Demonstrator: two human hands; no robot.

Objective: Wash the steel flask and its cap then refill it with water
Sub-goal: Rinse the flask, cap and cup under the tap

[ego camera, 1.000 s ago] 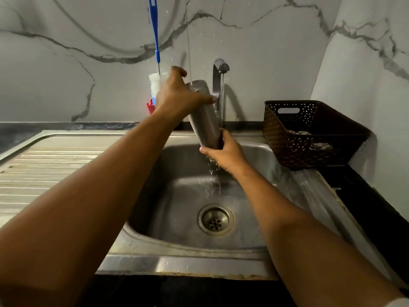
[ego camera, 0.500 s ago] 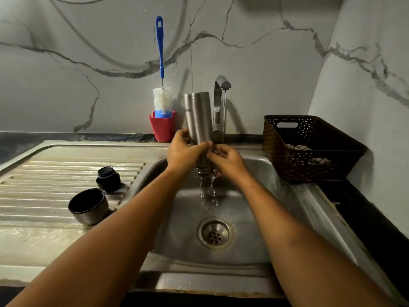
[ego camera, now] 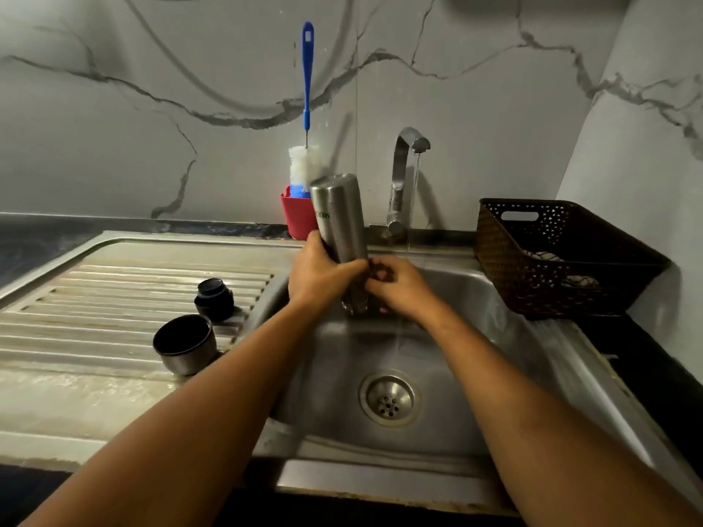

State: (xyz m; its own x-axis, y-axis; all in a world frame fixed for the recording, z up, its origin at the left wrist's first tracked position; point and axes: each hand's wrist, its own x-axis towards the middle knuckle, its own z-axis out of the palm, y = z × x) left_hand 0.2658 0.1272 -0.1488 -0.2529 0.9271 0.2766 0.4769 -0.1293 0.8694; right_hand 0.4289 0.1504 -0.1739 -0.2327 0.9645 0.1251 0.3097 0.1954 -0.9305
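Holds the steel flask (ego camera: 338, 218) mouth-down over the back of the sink (ego camera: 380, 484), left hand (ego camera: 319, 275) wrapped round its lower body, right hand (ego camera: 399, 287) curled at the neck, seemingly rubbing the rim. Looks rigid, wet and slippery; best gripped mid-body with a full wrap. With the cap (ego camera: 184, 344) on the draining board's inner edge and the tap (ego camera: 403, 176) close at right, has open basin below.

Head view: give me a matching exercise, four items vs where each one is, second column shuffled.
1 steel flask
2 bottle brush
3 steel cup cap
4 brown basket

A on the drainboard
B in the red holder
C right of the sink
D held over the sink

Pairs: 1-D, 2-B, 3-A, 4-C
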